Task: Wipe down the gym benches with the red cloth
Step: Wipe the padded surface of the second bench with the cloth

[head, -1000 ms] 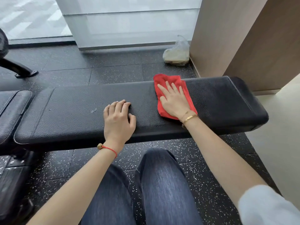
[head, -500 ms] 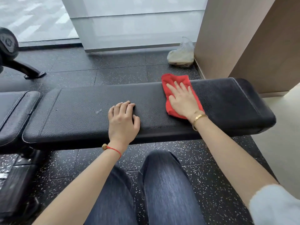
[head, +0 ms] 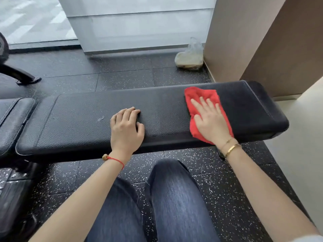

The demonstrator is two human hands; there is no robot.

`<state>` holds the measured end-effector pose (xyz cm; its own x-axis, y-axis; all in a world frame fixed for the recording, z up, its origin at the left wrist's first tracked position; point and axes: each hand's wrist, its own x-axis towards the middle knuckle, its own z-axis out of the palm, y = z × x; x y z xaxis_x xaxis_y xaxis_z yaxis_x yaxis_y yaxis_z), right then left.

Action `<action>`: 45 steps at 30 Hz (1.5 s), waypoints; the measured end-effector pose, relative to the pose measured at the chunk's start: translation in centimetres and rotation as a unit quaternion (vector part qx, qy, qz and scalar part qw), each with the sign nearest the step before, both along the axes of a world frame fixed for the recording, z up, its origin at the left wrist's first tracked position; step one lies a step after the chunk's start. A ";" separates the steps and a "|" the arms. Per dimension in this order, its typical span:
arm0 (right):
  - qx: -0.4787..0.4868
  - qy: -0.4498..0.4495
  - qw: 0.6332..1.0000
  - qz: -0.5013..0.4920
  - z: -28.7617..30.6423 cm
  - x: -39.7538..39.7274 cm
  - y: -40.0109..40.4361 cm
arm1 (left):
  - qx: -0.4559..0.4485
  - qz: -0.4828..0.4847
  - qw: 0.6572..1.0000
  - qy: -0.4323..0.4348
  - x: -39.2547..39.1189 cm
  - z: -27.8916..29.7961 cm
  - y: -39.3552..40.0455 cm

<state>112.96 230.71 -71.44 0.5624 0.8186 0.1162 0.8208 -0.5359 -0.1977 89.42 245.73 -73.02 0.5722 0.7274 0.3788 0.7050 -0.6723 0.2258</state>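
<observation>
A long black padded gym bench (head: 83, 117) runs across the view in front of my knees. The red cloth (head: 198, 96) lies on its right part, bunched at the far edge. My right hand (head: 210, 119) presses flat on the cloth, fingers spread and pointing away from me. My left hand (head: 126, 127) rests on the bare pad near the middle, fingers curled under, holding nothing. A small pale scuff (head: 100, 118) marks the pad just left of that hand.
A second black pad (head: 12, 119) adjoins the bench on the left. A clear plastic bag (head: 190, 56) sits on the speckled black floor by the beige wall (head: 262, 41). A black machine leg (head: 19, 74) stands at far left. Glass panels lie beyond.
My right hand has slid the red cloth to the right along the bench, and the cloth has bunched up at its far edge. My left hand has stayed in place.
</observation>
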 end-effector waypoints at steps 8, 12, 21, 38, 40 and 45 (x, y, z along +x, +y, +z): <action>-0.004 0.007 0.995 -0.098 0.4 1.5 -0.1 | -0.011 -0.003 1.000 -0.011 0.1 0.1 -0.2; -0.004 -0.001 0.999 -0.055 0.0 1.5 -3.6 | -0.006 -0.011 1.000 -0.018 -0.1 -0.1 0.0; -0.022 0.009 0.984 -0.178 1.2 6.5 -1.2 | -0.005 -0.002 1.000 -0.008 0.1 -0.1 -0.3; -0.034 -0.030 0.997 0.067 1.1 -1.4 6.2 | -0.014 -0.002 1.000 -0.020 0.2 0.3 -0.3; -0.018 -0.026 0.990 0.140 0.6 -4.9 5.0 | -0.017 -0.003 1.000 -0.021 0.1 0.4 -0.3; -0.002 0.000 0.992 0.126 0.2 -2.7 1.6 | -0.020 -0.009 1.000 -0.017 -0.1 0.5 -0.3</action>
<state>110.29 232.33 -71.28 0.3407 0.9334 0.1132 0.9286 -0.3152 -0.1956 89.32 245.43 -72.49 0.5733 0.7319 0.3683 0.6843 -0.6749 0.2761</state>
